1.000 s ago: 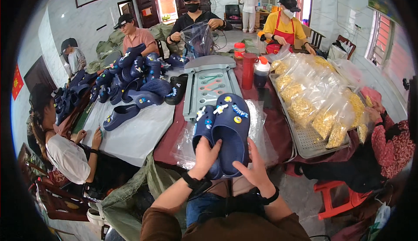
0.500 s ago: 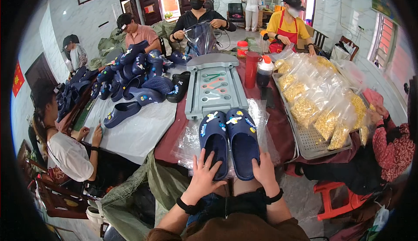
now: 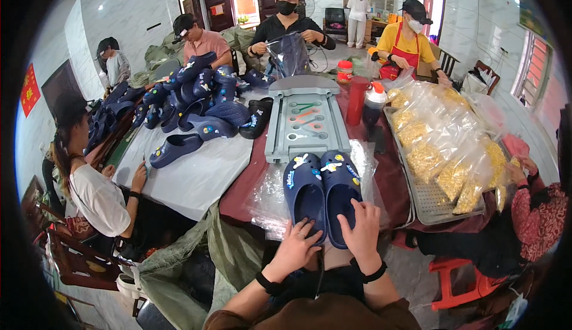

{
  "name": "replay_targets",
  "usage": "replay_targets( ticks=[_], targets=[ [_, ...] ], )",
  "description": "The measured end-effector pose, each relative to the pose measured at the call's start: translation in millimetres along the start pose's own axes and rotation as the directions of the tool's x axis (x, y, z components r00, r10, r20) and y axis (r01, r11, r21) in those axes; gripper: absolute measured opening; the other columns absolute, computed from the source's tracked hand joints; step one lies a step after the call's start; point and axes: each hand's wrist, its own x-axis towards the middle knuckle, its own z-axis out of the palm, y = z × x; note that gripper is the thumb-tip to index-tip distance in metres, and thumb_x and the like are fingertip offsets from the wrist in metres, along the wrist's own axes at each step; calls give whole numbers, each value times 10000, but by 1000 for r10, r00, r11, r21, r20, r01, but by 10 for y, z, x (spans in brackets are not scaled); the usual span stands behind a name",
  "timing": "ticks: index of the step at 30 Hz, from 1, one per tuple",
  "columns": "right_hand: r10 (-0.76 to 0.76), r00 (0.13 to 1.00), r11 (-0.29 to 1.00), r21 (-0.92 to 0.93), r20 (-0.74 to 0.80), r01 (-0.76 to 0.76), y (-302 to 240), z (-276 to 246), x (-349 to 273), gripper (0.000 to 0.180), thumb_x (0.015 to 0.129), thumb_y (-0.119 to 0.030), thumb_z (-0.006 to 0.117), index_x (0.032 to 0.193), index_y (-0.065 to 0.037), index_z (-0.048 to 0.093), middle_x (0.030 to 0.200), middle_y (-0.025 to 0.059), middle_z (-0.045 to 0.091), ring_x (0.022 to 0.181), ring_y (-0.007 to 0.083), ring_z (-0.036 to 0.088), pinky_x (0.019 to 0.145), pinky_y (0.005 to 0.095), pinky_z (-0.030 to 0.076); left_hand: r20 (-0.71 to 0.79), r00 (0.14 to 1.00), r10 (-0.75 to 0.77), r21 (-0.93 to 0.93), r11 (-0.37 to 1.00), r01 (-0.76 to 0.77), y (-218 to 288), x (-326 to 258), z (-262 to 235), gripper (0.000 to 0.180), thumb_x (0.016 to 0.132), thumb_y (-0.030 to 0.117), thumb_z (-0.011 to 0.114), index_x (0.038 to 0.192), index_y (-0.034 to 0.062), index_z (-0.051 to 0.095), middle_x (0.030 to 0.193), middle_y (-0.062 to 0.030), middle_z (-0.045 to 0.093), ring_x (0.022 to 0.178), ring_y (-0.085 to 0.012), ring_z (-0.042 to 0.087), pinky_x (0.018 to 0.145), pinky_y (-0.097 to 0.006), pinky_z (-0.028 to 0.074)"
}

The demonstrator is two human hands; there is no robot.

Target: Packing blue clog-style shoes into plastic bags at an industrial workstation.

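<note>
A pair of navy blue clogs (image 3: pixel 305 181) with colourful charms on the toes rests side by side at the table's near edge, heels toward me. My left hand (image 3: pixel 296 248) has its fingers in the heel of the left clog, gripping its back edge. With the thumb side inside and other fingers along the outer rim, my right hand (image 3: pixel 362 227) holds the right clog (image 3: pixel 344 184). Clear plastic bags (image 3: pixel 268 202) lie flat beneath the pair. Just beyond the toes stands a grey plastic platform (image 3: pixel 307 118) with coloured ring-ended shapes on top.
Loose navy clogs (image 3: pixel 205 100) are heaped at the left on white sheeting (image 3: pixel 196 190). To the right, a metal tray (image 3: pixel 435 214) carries several bags of yellow pieces. A red flask (image 3: pixel 357 100) and a dark bottle (image 3: pixel 375 103) stand between. Several people sit or stand around the table.
My left hand has drawn its fingers closer together and slid to the heel. My right hand has moved up along the right clog's side. The whole view has shifted slightly.
</note>
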Motion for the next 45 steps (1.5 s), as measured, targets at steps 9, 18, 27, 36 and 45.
replay_targets(
  ticks=[9,18,27,36,45],
  targets=[
    [-2,958,999,34,286,-8,-191,438,-139,597,869,-404,742,1255,34,616,1095,217,566,1022,418,587,833,491,510,35,999,-2,0,1000,2,-8,-33,57,383,833,281,747,1167,99,707,1420,-153,551,1331,-365,486,1109,-644,338],
    [7,916,1000,18,400,-15,-17,541,-79,622,878,-315,720,1355,41,539,1172,258,543,1068,442,593,868,492,534,-17,1000,26,-292,956,-30,-141,-46,-22,285,879,268,753,1105,96,747,1264,-136,646,1249,-353,566,1120,-562,378],
    [3,905,992,115,425,-57,-27,537,4,647,857,-307,727,1364,47,539,1163,263,556,1033,469,611,880,505,519,-320,926,-200,-332,939,88,-295,144,-305,669,930,338,719,1465,27,465,1531,-238,431,1396,-435,430,1153,-474,369],
    [44,886,997,39,461,-69,22,584,0,625,873,-287,686,1366,69,544,1180,277,561,1033,462,622,898,484,521,-110,925,-363,-397,869,294,-610,131,12,823,1020,484,548,1575,-31,227,1572,-309,350,1396,-451,434,1160,-447,369],
    [12,925,1000,17,380,-20,3,669,57,468,896,-275,666,1232,49,648,878,289,700,813,468,691,754,529,558,-77,913,-400,-400,851,340,-618,158,-61,825,1006,489,576,1555,-46,272,1504,-328,433,1309,-462,518,1086,-457,435]
  ],
)
